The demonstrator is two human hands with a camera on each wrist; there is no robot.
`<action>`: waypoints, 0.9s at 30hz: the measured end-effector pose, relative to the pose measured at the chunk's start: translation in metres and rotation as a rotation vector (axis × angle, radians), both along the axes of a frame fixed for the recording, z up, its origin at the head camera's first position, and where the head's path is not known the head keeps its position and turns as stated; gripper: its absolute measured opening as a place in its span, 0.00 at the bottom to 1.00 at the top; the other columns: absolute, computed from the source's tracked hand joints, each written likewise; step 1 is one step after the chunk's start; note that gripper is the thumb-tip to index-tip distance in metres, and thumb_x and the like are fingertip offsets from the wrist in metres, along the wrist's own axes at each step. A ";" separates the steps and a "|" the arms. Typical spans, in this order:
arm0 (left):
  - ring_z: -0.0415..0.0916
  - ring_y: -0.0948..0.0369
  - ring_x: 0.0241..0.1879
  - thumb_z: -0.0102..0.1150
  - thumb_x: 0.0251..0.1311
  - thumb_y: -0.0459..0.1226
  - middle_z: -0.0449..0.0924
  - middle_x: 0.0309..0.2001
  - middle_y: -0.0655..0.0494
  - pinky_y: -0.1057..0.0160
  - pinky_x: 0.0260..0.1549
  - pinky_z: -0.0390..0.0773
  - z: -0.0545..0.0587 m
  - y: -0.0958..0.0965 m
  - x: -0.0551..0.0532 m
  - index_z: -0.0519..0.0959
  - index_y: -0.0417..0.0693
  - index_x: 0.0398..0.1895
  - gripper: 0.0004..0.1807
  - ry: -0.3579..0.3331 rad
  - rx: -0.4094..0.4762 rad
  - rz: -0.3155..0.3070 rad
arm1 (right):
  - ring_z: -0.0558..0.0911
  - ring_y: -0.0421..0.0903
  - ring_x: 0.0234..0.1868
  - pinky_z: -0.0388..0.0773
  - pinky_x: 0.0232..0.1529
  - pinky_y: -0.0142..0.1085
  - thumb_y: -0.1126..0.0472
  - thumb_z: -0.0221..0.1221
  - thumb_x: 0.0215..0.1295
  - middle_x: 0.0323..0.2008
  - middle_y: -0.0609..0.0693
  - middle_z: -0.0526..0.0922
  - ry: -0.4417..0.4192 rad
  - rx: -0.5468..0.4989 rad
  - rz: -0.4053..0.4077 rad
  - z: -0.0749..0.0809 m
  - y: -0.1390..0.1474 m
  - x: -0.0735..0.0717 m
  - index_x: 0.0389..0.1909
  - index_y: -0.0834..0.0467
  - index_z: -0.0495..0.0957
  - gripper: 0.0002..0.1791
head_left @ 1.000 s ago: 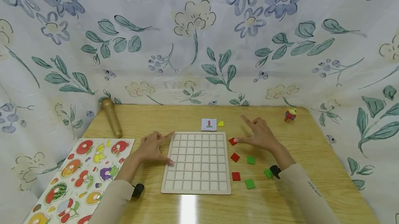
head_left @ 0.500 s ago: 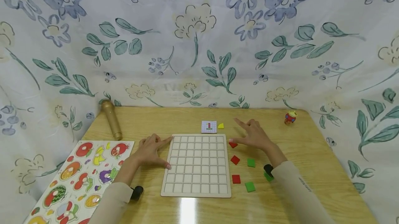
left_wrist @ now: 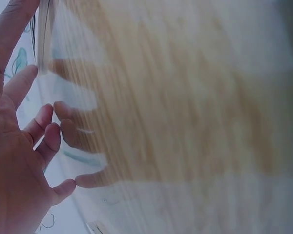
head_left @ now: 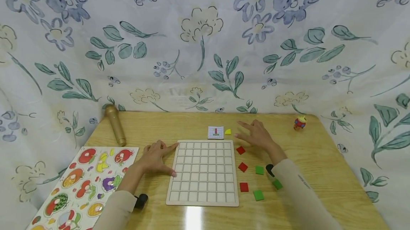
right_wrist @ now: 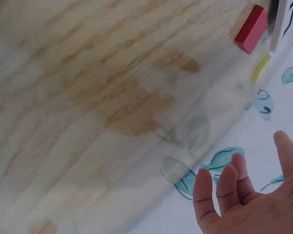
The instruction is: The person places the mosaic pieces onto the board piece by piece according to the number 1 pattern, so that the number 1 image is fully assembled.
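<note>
A pale wooden grid board (head_left: 205, 172) lies flat on the table. My left hand (head_left: 155, 158) rests at its left side, index fingertip at the top corner and thumb tip on the edge lower down. In the left wrist view the fingers of the left hand (left_wrist: 19, 141) are spread beside the board's edge (left_wrist: 44, 39). My right hand (head_left: 257, 137) hovers with fingers extended, holding nothing, right of a yellow quarter-round piece (head_left: 228, 131) and above the top red tile (head_left: 241, 150). Right wrist view: the red tile (right_wrist: 252, 29) lies beyond the right hand (right_wrist: 249, 204).
Below are two more red tiles, one (head_left: 242, 167) in the middle, and several green tiles (head_left: 259, 170). A small pattern card (head_left: 216, 133) lies behind the board. A fruit puzzle board (head_left: 86, 187) and wooden cylinder (head_left: 116, 125) are at left, a small toy figure (head_left: 299, 123) at back right.
My right hand has moved left and away from the top red tile, which now shows fully, towards the yellow piece. The left hand stays at the board's edge.
</note>
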State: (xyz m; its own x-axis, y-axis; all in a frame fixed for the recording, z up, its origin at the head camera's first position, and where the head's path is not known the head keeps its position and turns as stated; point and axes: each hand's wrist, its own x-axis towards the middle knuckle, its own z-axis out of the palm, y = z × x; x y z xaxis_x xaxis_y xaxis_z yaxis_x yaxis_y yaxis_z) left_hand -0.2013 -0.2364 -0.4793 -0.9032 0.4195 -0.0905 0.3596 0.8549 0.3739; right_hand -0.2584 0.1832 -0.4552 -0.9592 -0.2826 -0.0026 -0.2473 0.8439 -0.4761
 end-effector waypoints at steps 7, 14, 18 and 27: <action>0.57 0.56 0.38 0.73 0.31 0.71 0.58 0.39 0.55 0.38 0.53 0.52 -0.001 0.000 0.000 0.60 0.62 0.76 0.64 -0.007 -0.001 -0.010 | 0.66 0.56 0.50 0.68 0.44 0.47 0.35 0.58 0.65 0.49 0.63 0.69 -0.031 0.009 0.004 -0.007 -0.002 -0.009 0.74 0.49 0.64 0.40; 0.57 0.55 0.38 0.74 0.31 0.69 0.58 0.39 0.55 0.37 0.52 0.53 -0.001 -0.001 0.001 0.61 0.61 0.76 0.64 0.004 0.004 -0.016 | 0.66 0.55 0.48 0.67 0.43 0.45 0.37 0.59 0.65 0.47 0.63 0.69 -0.048 -0.025 0.007 -0.011 -0.007 -0.015 0.74 0.50 0.65 0.40; 0.57 0.55 0.38 0.74 0.32 0.69 0.58 0.39 0.55 0.37 0.52 0.53 -0.001 -0.002 0.001 0.61 0.61 0.76 0.63 0.009 0.001 -0.021 | 0.66 0.54 0.48 0.67 0.43 0.46 0.37 0.59 0.66 0.47 0.62 0.70 -0.049 -0.015 0.011 -0.013 -0.010 -0.018 0.73 0.50 0.65 0.39; 0.57 0.57 0.38 0.73 0.32 0.70 0.58 0.38 0.56 0.36 0.54 0.53 -0.001 -0.001 0.000 0.61 0.61 0.76 0.63 0.010 -0.003 -0.018 | 0.66 0.54 0.49 0.68 0.45 0.46 0.39 0.61 0.65 0.47 0.61 0.71 -0.052 -0.005 -0.010 -0.016 -0.019 -0.026 0.71 0.49 0.69 0.36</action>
